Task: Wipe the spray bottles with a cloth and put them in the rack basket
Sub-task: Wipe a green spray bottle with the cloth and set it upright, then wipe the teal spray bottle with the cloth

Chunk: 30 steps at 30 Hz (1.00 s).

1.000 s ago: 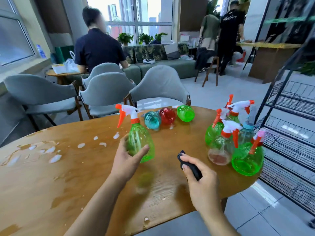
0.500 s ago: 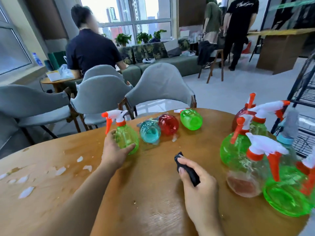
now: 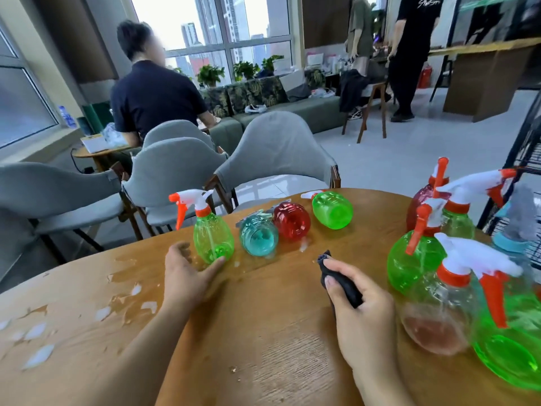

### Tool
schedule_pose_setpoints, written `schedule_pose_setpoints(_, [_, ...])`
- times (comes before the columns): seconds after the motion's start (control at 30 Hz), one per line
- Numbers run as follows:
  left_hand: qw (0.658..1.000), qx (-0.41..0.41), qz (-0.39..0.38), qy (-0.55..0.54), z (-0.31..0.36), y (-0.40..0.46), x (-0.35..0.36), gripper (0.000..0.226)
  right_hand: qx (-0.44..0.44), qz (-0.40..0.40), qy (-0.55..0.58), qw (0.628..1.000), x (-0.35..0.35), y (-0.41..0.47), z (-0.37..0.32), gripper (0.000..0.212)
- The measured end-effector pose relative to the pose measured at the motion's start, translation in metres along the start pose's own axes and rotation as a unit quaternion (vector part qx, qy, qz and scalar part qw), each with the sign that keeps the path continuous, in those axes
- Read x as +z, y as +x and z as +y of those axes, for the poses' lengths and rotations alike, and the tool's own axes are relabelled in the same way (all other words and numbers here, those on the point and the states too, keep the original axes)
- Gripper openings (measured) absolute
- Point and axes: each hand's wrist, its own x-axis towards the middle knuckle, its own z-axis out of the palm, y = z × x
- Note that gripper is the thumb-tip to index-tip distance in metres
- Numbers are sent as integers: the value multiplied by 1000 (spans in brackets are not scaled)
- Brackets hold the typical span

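A green spray bottle (image 3: 213,238) with a white and orange trigger stands upright on the round wooden table (image 3: 278,347). My left hand (image 3: 187,276) lies just in front of it with fingers spread, the thumb near the bottle's base and not gripping it. My right hand (image 3: 360,306) grips a rolled dark cloth (image 3: 339,281) over the table's middle. To the right of the upright bottle, a teal bottle (image 3: 259,237), a red bottle (image 3: 292,219) and a green bottle (image 3: 332,209) lie on their sides. Several upright spray bottles (image 3: 415,259) crowd the table's right side.
The black wire rack (image 3: 524,159) stands at the right edge behind the crowded bottles. Wet patches and foam bits (image 3: 38,329) cover the table's left part. Grey chairs (image 3: 275,153) line the far side. People sit and stand farther back in the room.
My left hand carried the green bottle away from me and stood it next to the teal bottle, then loosened its grip. The right hand kept hold of the cloth.
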Motion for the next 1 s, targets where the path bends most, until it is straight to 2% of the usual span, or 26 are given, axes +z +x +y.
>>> schedule_pose_setpoints(0.1, [999, 45, 18, 17, 2, -32, 3, 80, 6, 11, 8, 1000, -5, -2, -4, 40])
schedule_pose_setpoints(0.17, [996, 84, 5, 34, 10, -47, 11, 76, 9, 19, 17, 1000, -9, -4, -7, 40])
schedule_pose_setpoints(0.3, [984, 158, -38, 73, 45, -49, 35, 88, 21, 30, 14, 999, -11, -7, -4, 42])
schedule_pose_setpoints(0.43, [971, 202, -47, 118, 80, -27, 63, 98, 23, 32, 17, 999, -8, -5, -2, 46])
schedule_pose_setpoints(0.63, [965, 167, -43, 196, 91, 5, 86, 111, 26, 35, 45, 998, -9, 2, -3, 48])
schedule_pose_setpoints(0.83, [962, 164, -44, 216, 86, 6, 85, 100, 29, 31, 62, 997, -10, 3, -7, 46])
schedule_pose_setpoints(1.0, [968, 170, -29, 185, 83, -2, 74, 97, 34, 25, 74, 996, -10, 0, -15, 43])
